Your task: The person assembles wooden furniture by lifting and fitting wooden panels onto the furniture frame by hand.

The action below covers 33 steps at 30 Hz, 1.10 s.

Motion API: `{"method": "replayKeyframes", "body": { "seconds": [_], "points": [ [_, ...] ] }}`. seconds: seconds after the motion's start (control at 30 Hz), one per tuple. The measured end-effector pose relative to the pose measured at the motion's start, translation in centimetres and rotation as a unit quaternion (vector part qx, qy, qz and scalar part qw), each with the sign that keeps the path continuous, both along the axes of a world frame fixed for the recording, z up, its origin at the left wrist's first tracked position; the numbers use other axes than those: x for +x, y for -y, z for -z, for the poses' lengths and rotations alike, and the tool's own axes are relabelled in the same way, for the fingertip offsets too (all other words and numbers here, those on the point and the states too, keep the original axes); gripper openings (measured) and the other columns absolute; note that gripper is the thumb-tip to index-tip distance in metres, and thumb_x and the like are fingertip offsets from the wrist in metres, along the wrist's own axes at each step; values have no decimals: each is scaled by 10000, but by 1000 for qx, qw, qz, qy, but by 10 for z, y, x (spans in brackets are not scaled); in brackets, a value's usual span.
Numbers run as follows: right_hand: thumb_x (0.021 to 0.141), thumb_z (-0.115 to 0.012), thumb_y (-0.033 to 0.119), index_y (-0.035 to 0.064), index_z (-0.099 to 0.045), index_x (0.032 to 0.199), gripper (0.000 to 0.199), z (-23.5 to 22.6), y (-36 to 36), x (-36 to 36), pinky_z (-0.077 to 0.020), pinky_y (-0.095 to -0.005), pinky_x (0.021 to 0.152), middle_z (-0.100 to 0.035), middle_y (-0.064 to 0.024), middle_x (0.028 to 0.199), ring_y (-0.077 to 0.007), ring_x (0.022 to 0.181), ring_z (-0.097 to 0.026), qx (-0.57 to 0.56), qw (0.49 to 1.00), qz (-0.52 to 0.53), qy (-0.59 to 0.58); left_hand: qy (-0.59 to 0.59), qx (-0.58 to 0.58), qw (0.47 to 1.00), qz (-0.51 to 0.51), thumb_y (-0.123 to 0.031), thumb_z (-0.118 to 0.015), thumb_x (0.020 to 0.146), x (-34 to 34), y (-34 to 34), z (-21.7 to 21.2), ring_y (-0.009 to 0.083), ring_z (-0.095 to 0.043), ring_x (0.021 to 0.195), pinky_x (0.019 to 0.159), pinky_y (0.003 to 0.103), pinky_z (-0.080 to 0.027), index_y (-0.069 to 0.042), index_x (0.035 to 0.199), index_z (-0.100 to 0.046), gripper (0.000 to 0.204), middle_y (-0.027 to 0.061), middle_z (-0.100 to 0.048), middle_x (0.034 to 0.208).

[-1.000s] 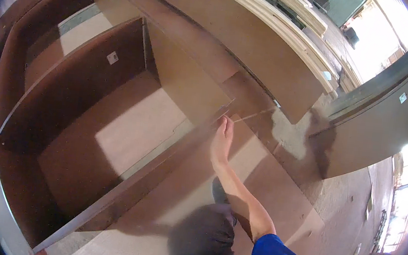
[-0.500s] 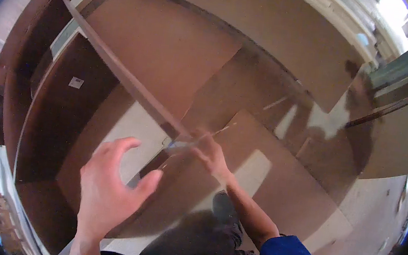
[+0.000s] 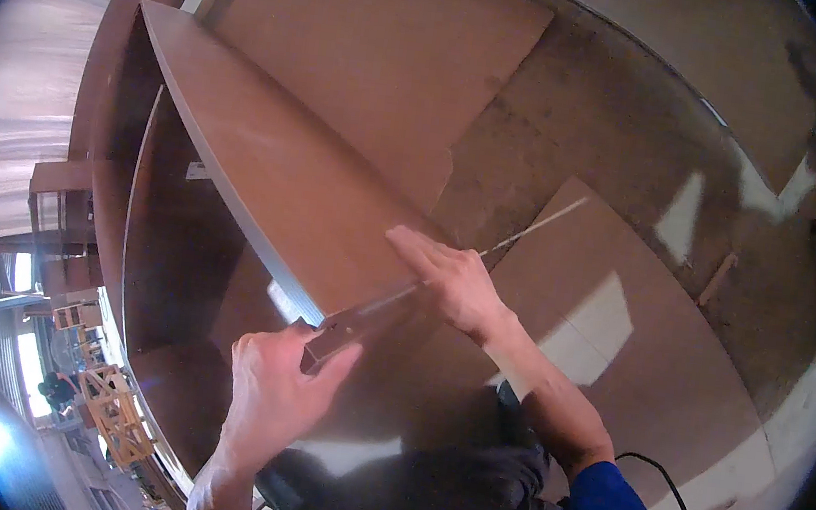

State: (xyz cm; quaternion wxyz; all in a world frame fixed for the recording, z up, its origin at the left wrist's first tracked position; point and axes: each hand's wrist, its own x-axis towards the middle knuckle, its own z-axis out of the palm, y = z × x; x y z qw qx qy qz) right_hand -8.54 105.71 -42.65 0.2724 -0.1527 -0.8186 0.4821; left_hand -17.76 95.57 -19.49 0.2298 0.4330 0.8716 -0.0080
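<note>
A long brown board (image 3: 269, 154) runs from the far left toward me, its broad face turned up and its pale edge along the left side. My left hand (image 3: 275, 381) is closed at the near left corner, thumb and fingers on either side of the end. At the near right corner, my right hand (image 3: 465, 287) grips the board, fingers lying over the face and thumb hidden. A thin pale strip (image 3: 543, 222) sticks out beyond the right hand; whether the hand touches it I cannot tell.
Brown sheets lie on the floor, one flat panel (image 3: 682, 327) at right and another (image 3: 372, 39) beyond the board. Dark brown panels (image 3: 175, 269) stand at left. A black cable (image 3: 677, 497) curves at lower right. Wooden frames (image 3: 113, 413) stand at far left.
The board has turned from edge-on to showing its broad face. My left hand has come from open air onto its near corner. The view has swung left.
</note>
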Motion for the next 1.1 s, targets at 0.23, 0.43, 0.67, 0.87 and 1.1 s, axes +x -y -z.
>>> {"method": "replayKeyframes", "body": {
  "seconds": [0.23, 0.43, 0.67, 0.87, 1.1],
  "points": [
    [751, -605, 25, 92, -437, 1447, 719, 4, -4, -1, -513, -392, 986, -509, -130, 1442, -297, 1258, -557, -18, 999, 4, -26, -20, 20, 999, 15, -191, -790, 787, 6, -11, -8, 323, -704, 750, 723, 361, -536, 55, 1035, -695, 362, 212, -720, 895],
    [744, -607, 32, 92, -474, 1414, 685, -8, -1, 1, -532, -408, 944, -550, -149, 1389, -332, 1206, -581, -30, 999, 20, -1, 10, 3, 999, -38, -224, -809, 772, 5, -8, -8, 327, -679, 769, 749, 389, -509, 40, 1018, -714, 373, 210, -714, 869],
    [731, -700, 52, 74, -574, 1297, 581, 24, -8, 30, -526, -397, 916, -629, -132, 1280, -305, 1098, -644, -120, 988, 73, -69, -32, 20, 999, 10, -234, -789, 773, 5, -4, -6, 358, -649, 759, 730, 408, -490, 26, 942, -715, 320, 193, -696, 814],
    [737, -734, 91, 72, -567, 1237, 527, 43, 11, 30, -508, -408, 895, -649, -116, 1177, -329, 1018, -613, -96, 978, 176, -58, -19, 33, 999, -11, -158, -734, 806, 7, -16, -5, 337, -712, 825, 757, 348, -538, -7, 1004, -720, 250, 190, -719, 911],
    [770, -669, 118, 59, -485, 1313, 576, 85, 3, 1, -515, -479, 823, -670, -174, 1020, -408, 968, -613, -22, 982, 54, 180, -78, 98, 990, 64, -260, -720, 832, 0, -7, 11, 317, -630, 532, 544, 383, -483, -56, 839, -731, 205, 110, -637, 597]
  ]
}}
